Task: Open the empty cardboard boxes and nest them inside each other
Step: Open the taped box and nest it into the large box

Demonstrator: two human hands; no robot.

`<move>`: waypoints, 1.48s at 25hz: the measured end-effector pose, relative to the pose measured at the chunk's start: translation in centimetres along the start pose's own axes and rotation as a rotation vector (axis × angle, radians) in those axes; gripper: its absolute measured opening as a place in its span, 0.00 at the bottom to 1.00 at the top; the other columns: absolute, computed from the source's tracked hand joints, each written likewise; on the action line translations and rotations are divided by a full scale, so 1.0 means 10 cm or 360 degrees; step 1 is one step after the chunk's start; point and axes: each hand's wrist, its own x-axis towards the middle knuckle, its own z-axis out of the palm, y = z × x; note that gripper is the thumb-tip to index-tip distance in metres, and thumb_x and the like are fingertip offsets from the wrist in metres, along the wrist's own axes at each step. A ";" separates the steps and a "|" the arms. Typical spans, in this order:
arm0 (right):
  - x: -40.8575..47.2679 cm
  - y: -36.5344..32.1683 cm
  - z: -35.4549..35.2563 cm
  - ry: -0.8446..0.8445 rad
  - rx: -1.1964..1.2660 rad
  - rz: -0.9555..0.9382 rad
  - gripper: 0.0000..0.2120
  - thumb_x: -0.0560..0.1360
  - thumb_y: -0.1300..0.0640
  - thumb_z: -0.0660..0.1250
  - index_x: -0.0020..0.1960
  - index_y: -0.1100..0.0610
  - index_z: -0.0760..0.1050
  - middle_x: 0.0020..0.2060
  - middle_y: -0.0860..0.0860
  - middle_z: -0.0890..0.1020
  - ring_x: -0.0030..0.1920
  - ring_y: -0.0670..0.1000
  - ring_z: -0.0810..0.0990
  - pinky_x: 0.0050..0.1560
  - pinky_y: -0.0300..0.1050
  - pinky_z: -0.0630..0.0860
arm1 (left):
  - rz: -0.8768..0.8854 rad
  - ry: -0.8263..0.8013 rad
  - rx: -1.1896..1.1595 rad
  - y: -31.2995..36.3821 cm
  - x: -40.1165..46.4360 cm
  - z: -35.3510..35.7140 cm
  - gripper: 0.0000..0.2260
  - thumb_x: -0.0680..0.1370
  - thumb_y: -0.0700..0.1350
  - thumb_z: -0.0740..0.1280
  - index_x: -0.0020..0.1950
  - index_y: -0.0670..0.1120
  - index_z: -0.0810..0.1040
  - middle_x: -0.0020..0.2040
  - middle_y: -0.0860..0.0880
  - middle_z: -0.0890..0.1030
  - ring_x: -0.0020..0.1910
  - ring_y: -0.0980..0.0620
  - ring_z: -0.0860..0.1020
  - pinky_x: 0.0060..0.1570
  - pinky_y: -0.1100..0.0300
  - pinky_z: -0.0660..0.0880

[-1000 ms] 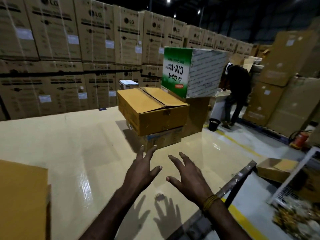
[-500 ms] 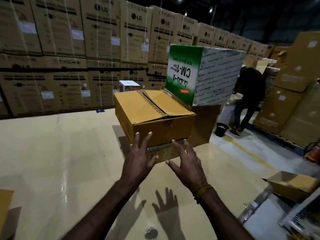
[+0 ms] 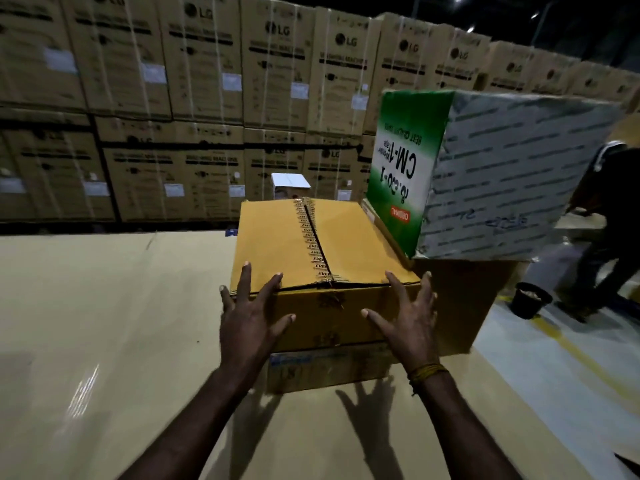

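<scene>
At 9 o'clock of the yellow box [image 3: 304, 244], the left hand [image 3: 251, 323] has its grip spread, fingers [image 3: 245, 282] reaching over the near top edge. That box sits centre, flaps closed along a taped seam [image 3: 313, 244], stacked on a lower carton [image 3: 325, 367] on the floor [image 3: 104, 341]. At 3 o'clock the right hand [image 3: 408, 323] is likewise spread at the box's near right corner. Further right, at 2 o'clock, a green-and-grey box [image 3: 485, 174] rests on a brown carton [image 3: 464, 303]. The step looks like taking hold before opening; next, the flaps need parting along the seam.
</scene>
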 end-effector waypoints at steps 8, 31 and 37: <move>0.23 0.16 0.36 0.0232 0.0367 -0.0174 0.29 0.66 0.43 0.78 0.66 0.38 0.74 0.73 0.52 0.59 0.72 0.60 0.59 0.61 0.64 0.75 | -0.0150 0.0285 -0.0155 0.12 0.02 0.17 0.20 0.72 0.58 0.74 0.64 0.64 0.78 0.72 0.59 0.68 0.72 0.41 0.61 0.57 0.46 0.73; -2.79 -1.35 -0.06 0.0290 0.0586 -0.0344 0.26 0.64 0.46 0.80 0.60 0.37 0.78 0.73 0.46 0.63 0.74 0.63 0.59 0.62 0.74 0.67 | -0.0293 0.0650 -0.0413 -0.82 -2.65 -1.87 0.14 0.70 0.50 0.77 0.53 0.61 0.82 0.61 0.60 0.79 0.63 0.48 0.75 0.71 0.45 0.62; -3.66 -1.52 -0.21 0.0226 0.0454 -0.0478 0.24 0.64 0.46 0.80 0.58 0.36 0.78 0.67 0.46 0.67 0.71 0.63 0.63 0.60 0.73 0.69 | -0.0449 0.0696 -0.0549 -0.99 -3.67 -2.22 0.14 0.69 0.51 0.75 0.52 0.63 0.80 0.60 0.59 0.79 0.61 0.56 0.75 0.66 0.38 0.67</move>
